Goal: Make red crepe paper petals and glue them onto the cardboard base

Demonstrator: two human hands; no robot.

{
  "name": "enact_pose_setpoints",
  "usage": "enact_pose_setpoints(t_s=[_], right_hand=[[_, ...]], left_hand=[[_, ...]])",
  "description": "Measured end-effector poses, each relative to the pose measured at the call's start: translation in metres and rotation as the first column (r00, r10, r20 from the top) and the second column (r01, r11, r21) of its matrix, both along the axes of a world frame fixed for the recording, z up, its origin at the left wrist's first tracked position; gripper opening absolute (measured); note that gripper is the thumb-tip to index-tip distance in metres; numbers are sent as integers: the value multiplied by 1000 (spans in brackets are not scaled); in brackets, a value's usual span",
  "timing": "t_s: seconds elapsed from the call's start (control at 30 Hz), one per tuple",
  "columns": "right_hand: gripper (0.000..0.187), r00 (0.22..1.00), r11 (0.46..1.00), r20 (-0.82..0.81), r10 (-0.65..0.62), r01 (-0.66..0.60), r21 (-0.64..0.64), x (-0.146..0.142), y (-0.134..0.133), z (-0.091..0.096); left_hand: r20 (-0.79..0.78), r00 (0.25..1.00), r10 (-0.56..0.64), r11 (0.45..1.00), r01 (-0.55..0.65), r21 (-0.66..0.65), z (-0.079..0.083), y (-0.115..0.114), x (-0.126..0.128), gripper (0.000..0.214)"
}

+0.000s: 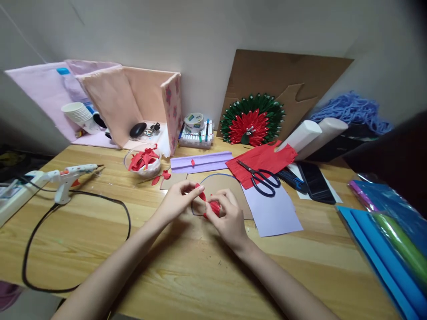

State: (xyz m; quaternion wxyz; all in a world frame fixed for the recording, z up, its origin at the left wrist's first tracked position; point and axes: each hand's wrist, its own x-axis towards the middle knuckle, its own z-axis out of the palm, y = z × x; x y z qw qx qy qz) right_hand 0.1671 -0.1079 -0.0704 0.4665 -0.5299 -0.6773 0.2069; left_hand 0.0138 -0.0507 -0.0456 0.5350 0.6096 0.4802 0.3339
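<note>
Near the middle of the table, my left hand pinches a red crepe-paper petal between thumb and fingers. My right hand is closed close beside it, its fingertips meeting the petal's lower end. Under the right fingers shows a red crepe-paper piece; whether it is held or lies on the cardboard I cannot tell. Beneath both hands lies brown cardboard with a blue curved outline. Loose red petals lie left of it, by a clear bowl of red paper pieces.
Black-handled scissors rest on red crepe paper to the right, above a lilac sheet. At left are a glue gun and its looping cable. A red-and-green peacock craft leans against cardboard behind. Wrapped blue sheets lie right.
</note>
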Motion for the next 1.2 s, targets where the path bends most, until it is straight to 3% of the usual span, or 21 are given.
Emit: enact_pose_setpoints(t_s=[0.17,0.33,0.57,0.63,0.7,0.73,0.77,0.83,0.9,1.07,1.2], right_hand=[[5,995,994,-39,96,-94,53,-35,5,7],[5,970,971,-78,229,-222,93,-81,11,8],[5,895,899,-91,437,-432,68,-149,17,1],[5,888,893,-102,449,-445,64,-163,18,-1],[5,893,899,-104,438,-433,69,-174,24,-5],[5,899,903,-90,428,-423,73,-179,29,-8],[5,907,908,-61,417,-412,76,-183,35,-11],[7,921,919,53,386,-389,64,-191,50,-20],[10,922,936,183,341,-351,24,-197,65,-30],[13,917,954,270,294,-298,-28,-205,85,-44],[14,913,960,297,280,-273,-66,-205,84,-42]], left_hand=[[21,978,208,978,-208,-9,7,-24,-45,29],[42,929,367,929,-364,-63,3,-50,-92,29],[73,824,562,827,-557,-77,-6,-75,-146,36],[2,788,615,788,-615,2,-6,-74,-169,41],[-156,662,733,679,-703,209,-7,-68,-198,45],[-282,518,807,590,-716,374,-8,-64,-215,46],[-318,417,852,522,-731,439,-9,-60,-231,46],[-370,295,881,457,-734,503,-13,-52,-262,49],[-440,274,855,491,-700,519,-17,-46,-286,45],[-595,429,679,718,-556,418,-23,-42,-320,26],[-639,481,600,789,-484,377,-22,-42,-325,30]])
